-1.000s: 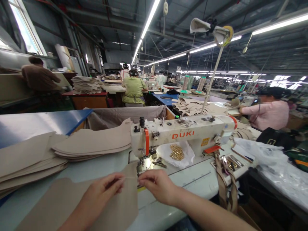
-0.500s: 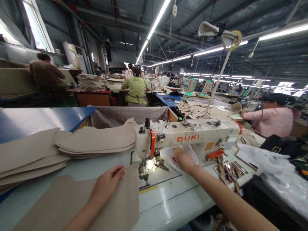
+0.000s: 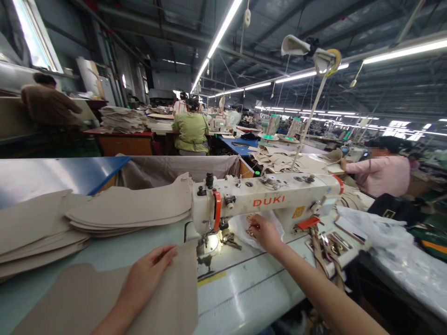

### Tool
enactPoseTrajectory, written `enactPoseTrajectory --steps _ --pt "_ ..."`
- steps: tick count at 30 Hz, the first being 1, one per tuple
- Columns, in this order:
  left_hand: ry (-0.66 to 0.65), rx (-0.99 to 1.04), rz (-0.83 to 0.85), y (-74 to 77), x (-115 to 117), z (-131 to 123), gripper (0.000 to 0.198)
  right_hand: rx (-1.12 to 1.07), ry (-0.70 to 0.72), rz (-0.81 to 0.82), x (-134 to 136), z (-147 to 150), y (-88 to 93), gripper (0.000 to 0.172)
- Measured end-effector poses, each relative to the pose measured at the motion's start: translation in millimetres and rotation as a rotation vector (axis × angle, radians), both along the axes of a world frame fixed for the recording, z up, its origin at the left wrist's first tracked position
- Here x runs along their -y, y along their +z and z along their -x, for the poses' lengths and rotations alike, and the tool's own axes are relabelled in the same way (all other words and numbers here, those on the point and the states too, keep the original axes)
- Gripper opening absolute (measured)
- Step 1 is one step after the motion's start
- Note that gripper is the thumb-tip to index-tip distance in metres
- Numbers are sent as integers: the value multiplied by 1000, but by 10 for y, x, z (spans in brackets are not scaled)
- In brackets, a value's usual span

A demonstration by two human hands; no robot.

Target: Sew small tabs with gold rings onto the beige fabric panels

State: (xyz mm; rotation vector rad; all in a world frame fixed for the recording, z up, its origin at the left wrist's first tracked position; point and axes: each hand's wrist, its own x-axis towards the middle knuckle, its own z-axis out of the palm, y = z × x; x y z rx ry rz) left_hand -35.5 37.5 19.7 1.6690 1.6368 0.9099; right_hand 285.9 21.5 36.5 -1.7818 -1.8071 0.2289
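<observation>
My left hand [image 3: 150,272] rests at the upper edge of a flat beige panel [image 3: 178,298], fingers curled together and thumb pressed in at that edge. The panel lies on the table left of the needle area of a white sewing machine [image 3: 275,197] marked DUKI. Under the machine's arm, my right hand [image 3: 266,232] reaches into a white plastic bag [image 3: 279,223]. Its fingertips pinch together at a few small gold-coloured metal pieces [image 3: 249,231]; whatever is between them is too small to make out. A lamp lights the needle plate [image 3: 211,243].
Stacked beige panels [image 3: 132,207] lie at the left. Right of the machine are a tray [image 3: 330,267] of small tools, beige straps [image 3: 318,253] and clear plastic sheeting [image 3: 394,251]. A thread stand pole [image 3: 310,118] rises behind. Other people sit at stations further off.
The view has shifted slightly, so the whole scene sits a little further left. My right hand's fingers have drawn closer together over the gold-coloured pieces. My left hand stays on the panel.
</observation>
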Motion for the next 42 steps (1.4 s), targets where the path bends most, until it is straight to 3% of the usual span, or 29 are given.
enactPoseTrajectory --steps 4,8,11,16,24,29,33,42 --pt "-65 55 -66 49 96 -51 32 -136 72 -46 284 226 53 22" --pt "-141 138 -45 76 222 -138 27 -454 225 -73 493 614 -50 12" --pt "-165 202 25 64 261 -182 26 -853 229 66 495 908 -193 6" --pt "-265 337 156 62 242 -201 24 -1416 212 341 421 1202 -300 23" --pt "-290 472 218 157 238 -212 24 -1869 170 555 431 1287 -280 30" --pt "-281 457 229 185 232 -220 26 -1940 164 582 423 1294 -254 28" --pt "-280 454 221 185 234 -216 27 -1877 161 562 417 1298 -286 28" --pt "-374 447 236 136 224 -216 23 -1185 193 87 413 1325 -310 26"
